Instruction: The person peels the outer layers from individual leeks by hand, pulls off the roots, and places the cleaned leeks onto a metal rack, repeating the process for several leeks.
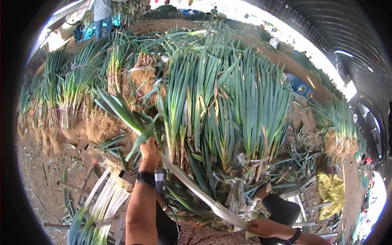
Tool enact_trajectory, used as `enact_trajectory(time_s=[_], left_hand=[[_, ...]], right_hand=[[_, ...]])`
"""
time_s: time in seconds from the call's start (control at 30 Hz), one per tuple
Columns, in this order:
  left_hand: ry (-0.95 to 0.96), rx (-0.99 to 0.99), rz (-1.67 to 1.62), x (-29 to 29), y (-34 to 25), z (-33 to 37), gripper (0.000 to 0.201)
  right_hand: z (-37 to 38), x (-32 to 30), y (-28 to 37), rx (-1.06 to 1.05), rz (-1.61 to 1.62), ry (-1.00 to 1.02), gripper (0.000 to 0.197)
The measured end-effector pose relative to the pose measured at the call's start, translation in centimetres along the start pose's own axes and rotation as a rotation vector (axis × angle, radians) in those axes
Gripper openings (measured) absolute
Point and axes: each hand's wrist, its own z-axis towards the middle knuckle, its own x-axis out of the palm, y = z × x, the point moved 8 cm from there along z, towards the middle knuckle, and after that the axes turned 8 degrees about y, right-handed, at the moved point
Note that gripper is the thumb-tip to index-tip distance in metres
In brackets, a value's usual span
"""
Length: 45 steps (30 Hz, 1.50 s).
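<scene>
One long green onion (196, 188) slants across in front of me, its white shank bare and pale. My left hand (150, 152) is closed around it where the green leaves begin, and the leaves fan up to the left. At the shank's lower end, my right hand (266, 227) has its fingers pinched on the onion's tip. Just beyond my hands stands a large heap of unpeeled green onions (232, 98), leaves upward. To the left of my left forearm, several green onions with clean white shanks (107, 196) lie across a metal frame (104, 221).
Tied bundles of green onions (75, 92) with hairy roots stand at the far left. Leaf scraps (298, 157) litter the ground. A yellow sack (330, 194) lies at right, and another bundle (342, 122) stands behind it. A person (102, 16) stands at the back left.
</scene>
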Motion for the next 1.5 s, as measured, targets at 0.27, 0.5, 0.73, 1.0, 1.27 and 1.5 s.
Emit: enact_trajectory(time_s=[0.27, 0.5, 0.73, 1.0, 1.27, 1.5], left_hand=[[-0.09, 0.113, 0.114, -7.4, -2.5, 7.9, 0.015], [0.031, 0.022, -0.074, -2.0, -1.3, 2.6, 0.017], [0.06, -0.118, -0.254, -2.3, 0.4, 3.4, 0.019], [-0.1, 0.06, 0.047, -13.3, -2.5, 10.9, 0.018], [0.023, 0.144, -0.08, -2.6, -0.4, 2.3, 0.02], [0.469, -0.045, -0.341, 5.5, 1.1, -5.4, 0.042]], right_hand=[[-5.2, 2.7, -13.0, -0.045, -0.17, 0.0, 0.042], [-0.2, -6.0, -0.5, -0.251, 0.022, -0.325, 0.091], [8.3, -5.8, 8.2, -0.639, 0.647, -0.208, 0.065], [-0.5, -0.4, 0.6, -0.081, 0.117, -0.008, 0.064], [0.7, -10.4, 2.4, -0.309, -0.058, -0.663, 0.059], [14.8, -2.1, 4.4, -0.24, 0.244, -0.021, 0.068]])
